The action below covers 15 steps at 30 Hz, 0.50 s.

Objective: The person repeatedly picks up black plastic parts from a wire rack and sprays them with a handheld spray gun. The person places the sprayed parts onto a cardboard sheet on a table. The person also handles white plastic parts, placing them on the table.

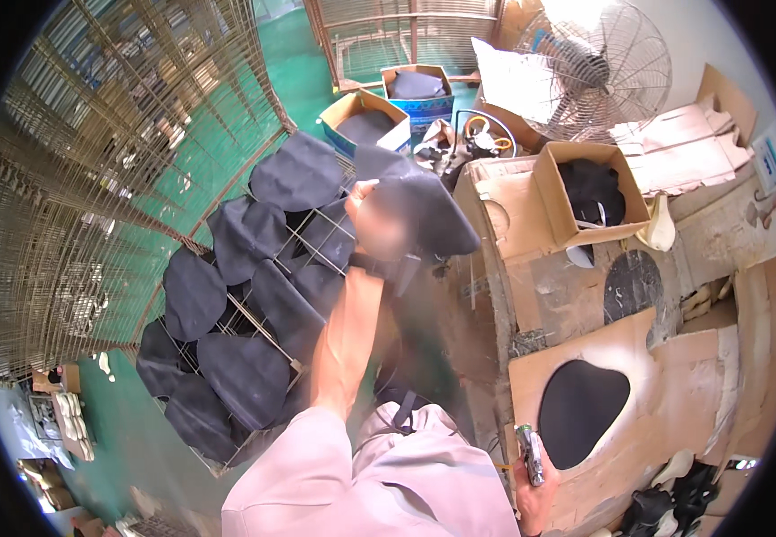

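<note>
My left hand (373, 219), on the outstretched left arm, is closed on a dark grey fabric-like piece (432, 210). It holds the piece up beside a wire rack (303, 237), and blur hides some of the fingers. Similar rounded dark pieces (243, 376) are spread over the rack. My right hand (535, 497) is wrapped round a silver spray gun (531, 455) at the workbench's near edge. Just right of the gun, a black rounded piece (585, 412) lies flat on a cardboard sheet (665, 394).
Tall wire racks (164, 107) stand at the left on the green floor. On the bench, an open cardboard box (549, 192) holds black pieces. Beyond are two smaller boxes (365, 143) and a large fan (589, 72). Black and cream objects (674, 501) lie at the bench's lower right.
</note>
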Tool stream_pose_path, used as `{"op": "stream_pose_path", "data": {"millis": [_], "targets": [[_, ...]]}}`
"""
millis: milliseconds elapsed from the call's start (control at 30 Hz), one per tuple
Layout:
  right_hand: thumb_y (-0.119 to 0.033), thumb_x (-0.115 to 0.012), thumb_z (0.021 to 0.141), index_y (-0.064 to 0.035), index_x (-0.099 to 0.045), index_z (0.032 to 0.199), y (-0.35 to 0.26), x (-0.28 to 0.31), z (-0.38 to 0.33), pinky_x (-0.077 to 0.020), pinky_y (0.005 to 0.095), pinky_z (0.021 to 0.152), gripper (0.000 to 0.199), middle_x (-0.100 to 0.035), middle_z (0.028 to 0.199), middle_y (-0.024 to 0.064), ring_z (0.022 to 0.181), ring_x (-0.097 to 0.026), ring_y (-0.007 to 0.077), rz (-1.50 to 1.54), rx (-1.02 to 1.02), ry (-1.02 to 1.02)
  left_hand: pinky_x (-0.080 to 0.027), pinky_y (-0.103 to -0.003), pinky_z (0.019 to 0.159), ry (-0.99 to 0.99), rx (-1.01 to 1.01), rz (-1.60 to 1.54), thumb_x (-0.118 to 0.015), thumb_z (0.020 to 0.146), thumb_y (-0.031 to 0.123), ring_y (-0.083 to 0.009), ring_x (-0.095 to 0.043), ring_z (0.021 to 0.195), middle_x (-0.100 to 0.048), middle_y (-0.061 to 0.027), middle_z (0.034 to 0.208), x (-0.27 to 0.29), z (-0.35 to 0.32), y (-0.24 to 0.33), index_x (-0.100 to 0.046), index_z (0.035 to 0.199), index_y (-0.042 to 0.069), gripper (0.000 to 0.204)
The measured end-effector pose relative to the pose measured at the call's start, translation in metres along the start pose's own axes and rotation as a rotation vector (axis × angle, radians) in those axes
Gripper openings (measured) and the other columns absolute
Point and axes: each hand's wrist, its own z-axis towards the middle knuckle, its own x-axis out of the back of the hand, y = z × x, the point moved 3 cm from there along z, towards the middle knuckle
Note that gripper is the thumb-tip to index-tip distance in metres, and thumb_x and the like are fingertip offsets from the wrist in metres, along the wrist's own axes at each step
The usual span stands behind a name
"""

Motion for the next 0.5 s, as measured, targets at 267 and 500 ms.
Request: {"op": "stream_pose_path", "data": {"millis": [267,500], "targets": [[-0.005,-0.067,0.085,0.0016,-0.063,0.125,-0.012,-0.037,0.032,-0.0499,0.0291,0.073,0.041,-0.067,0.088,0.0084,0.077,-0.059,0.0125,-0.168,-0.142,-0.091,-0.053,-0.044,0.088,0.309,-0.129,0.13,-0.058,0.075,0.017,-0.0326,-0.066,0.095,-0.07,-0.0132,0.102,0.108,-0.002,0.086,-0.065,0.103,-0.001,0.034],[-0.007,-0.069,0.081,0.0013,-0.064,0.124,-0.067,-0.064,0.051,-0.0505,0.031,0.069,0.044,-0.067,0.085,0.0149,0.072,-0.062,0.0159,-0.283,-0.113,-0.123,-0.05,-0.055,0.086,0.765,0.098,0.331,-0.06,0.071,0.016,-0.0295,-0.063,0.082,-0.064,-0.005,0.083,0.309,-0.016,0.163,-0.058,0.073,0.01,0.006]]}}
